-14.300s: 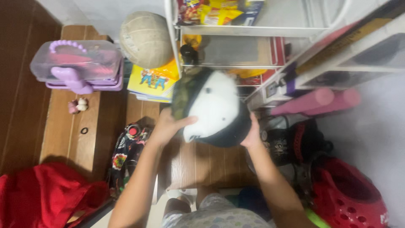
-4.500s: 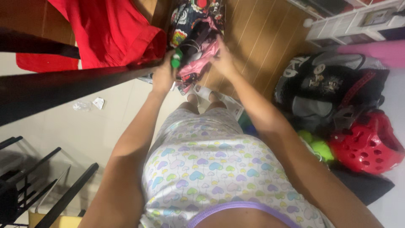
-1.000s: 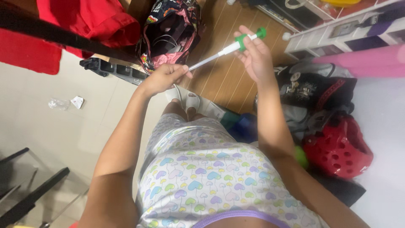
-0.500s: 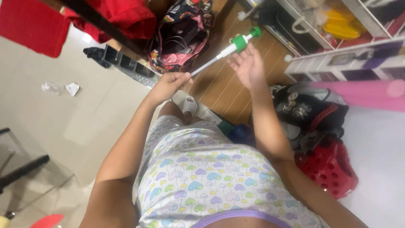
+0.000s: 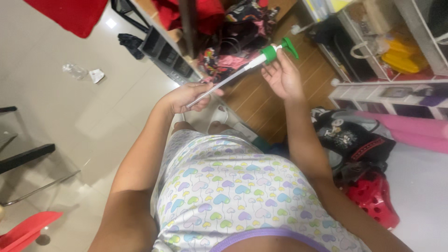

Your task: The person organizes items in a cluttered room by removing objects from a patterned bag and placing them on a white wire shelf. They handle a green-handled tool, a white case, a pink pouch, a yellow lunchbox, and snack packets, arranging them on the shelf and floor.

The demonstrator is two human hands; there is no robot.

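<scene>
I hold a pump dispenser top [image 5: 261, 58] with a green head and a long clear tube between both hands, above the floor. My left hand [image 5: 186, 97] pinches the lower end of the tube. My right hand [image 5: 281, 77] is at the green pump head, fingers loosely spread around it, thumb and fingertips touching it. Just beyond the pump lies an open patterned bag [image 5: 235, 42] with a pink lining.
A red cloth [image 5: 196, 11] lies beside the bag. A white shelf unit [image 5: 396, 56] with yellow items stands at the right. Pink foam rolls [image 5: 410, 130], a black bag [image 5: 350, 135] and a red helmet [image 5: 375, 200] lie lower right. Litter [image 5: 86, 72] dots the tile floor.
My view has swung left and down. The pump has tilted a little, my right hand has come back onto its green head, and my left hand has kept its hold on the tube.
</scene>
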